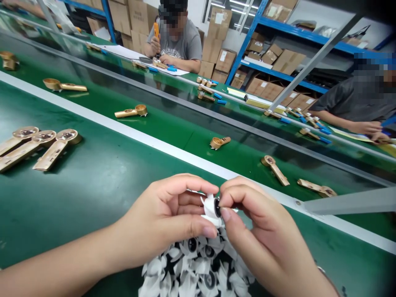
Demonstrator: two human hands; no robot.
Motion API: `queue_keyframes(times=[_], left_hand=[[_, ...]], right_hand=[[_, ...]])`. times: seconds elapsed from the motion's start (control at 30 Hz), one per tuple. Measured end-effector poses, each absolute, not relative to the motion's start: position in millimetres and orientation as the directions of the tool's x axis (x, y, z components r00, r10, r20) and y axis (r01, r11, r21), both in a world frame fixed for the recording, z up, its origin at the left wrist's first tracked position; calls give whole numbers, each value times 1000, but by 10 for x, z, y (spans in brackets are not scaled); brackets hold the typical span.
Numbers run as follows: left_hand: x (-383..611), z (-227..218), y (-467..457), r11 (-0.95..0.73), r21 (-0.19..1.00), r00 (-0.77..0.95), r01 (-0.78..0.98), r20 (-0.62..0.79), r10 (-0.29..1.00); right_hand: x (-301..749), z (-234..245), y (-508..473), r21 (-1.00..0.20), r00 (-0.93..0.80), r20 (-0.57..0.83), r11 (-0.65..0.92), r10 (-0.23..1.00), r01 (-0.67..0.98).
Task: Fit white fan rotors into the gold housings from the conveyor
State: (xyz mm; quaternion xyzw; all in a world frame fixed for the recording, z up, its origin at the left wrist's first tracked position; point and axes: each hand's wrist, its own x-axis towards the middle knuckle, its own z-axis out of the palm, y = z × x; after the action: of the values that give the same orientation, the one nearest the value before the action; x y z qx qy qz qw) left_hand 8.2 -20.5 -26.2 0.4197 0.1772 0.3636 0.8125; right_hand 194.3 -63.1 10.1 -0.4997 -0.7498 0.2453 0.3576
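Observation:
Between my two hands is a small white fan blade [210, 208] with a black round hub facing right. My left hand [176, 206] holds it by its white blades, thumb below and fingers above. The fingertips of my right hand [247, 210] pinch at the black hub; whether they hold a separate small part there is hidden. Right below both hands lies a heap of similar white fan blades [198, 268], several showing their dark hubs.
Gold fan housings [58, 148] lie at the left on the green table [102, 198]. More gold housings [131, 111] are spread along the green conveyor [173, 128] beyond a white rail [148, 136]. A metal post [352, 202] stands at right. Two people [182, 41] work across the line.

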Motion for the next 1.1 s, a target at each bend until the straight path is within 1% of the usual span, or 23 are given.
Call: queue_keyframes(times=[0.17, 0.23, 0.3, 0.4, 0.47, 0.5, 0.53, 0.57, 0.6, 0.63, 0.67, 0.7, 0.77, 0.83, 0.93, 1.0, 1.1], left_hand=[[92, -263, -201, 271, 879, 613, -393, 31, 789], [94, -269, -211, 274, 876, 605, -396, 25, 796], [97, -275, -223, 299, 858, 595, -418, 10, 804], [103, -282, -229, 334, 839, 573, -430, -32, 819], [100, -286, -223, 342, 835, 558, -430, -51, 828], [96, -288, -217, 340, 838, 549, -427, -59, 834], [91, -289, -210, 338, 841, 540, -422, -66, 839], [84, -288, -203, 341, 844, 538, -413, -76, 839], [78, -285, -195, 351, 844, 540, -406, -89, 837], [73, -280, -185, 364, 840, 547, -402, -99, 832], [69, -274, -175, 377, 835, 555, -401, -105, 825], [68, -266, -163, 387, 828, 561, -407, -108, 821], [72, -252, -137, 394, 815, 559, -425, -106, 822], [77, -245, -112, 392, 808, 548, -440, -104, 830], [74, -254, -98, 376, 813, 532, -445, -97, 841], [69, -269, -117, 362, 822, 522, -440, -93, 848], [82, -294, -177, 360, 819, 524, -446, -86, 847]], right_hand=[[1943, 91, -619, -703, -221, 296, 369, 929, 607], [1947, 77, -629, -686, -218, 309, 375, 926, 624], [1933, 58, -671, -642, -209, 341, 390, 916, 660], [1878, 35, -792, -509, -222, 437, 443, 872, 738], [1876, 36, -839, -388, -292, 513, 522, 807, 760], [1910, 43, -822, -336, -351, 528, 570, 773, 750], [1978, 51, -766, -306, -399, 515, 598, 758, 741], [2084, 56, -667, -311, -391, 472, 564, 790, 765], [2226, 54, -524, -337, -312, 408, 459, 858, 822], [2398, 42, -346, -363, -189, 325, 307, 927, 880], [2589, 16, -145, -386, 107, 230, -10, 967, 922], [2784, -24, 63, -375, 268, 196, -181, 943, 909], [3134, -131, 432, -353, 418, 110, -358, 902, 864], [3353, -234, 651, -350, 462, 33, -422, 886, 836], [3350, -296, 631, -397, 449, -22, -420, 893, 816], [3145, -278, 424, -474, 398, -33, -365, 917, 801], [2672, -230, -41, -639, 255, -79, -245, 964, 729]])
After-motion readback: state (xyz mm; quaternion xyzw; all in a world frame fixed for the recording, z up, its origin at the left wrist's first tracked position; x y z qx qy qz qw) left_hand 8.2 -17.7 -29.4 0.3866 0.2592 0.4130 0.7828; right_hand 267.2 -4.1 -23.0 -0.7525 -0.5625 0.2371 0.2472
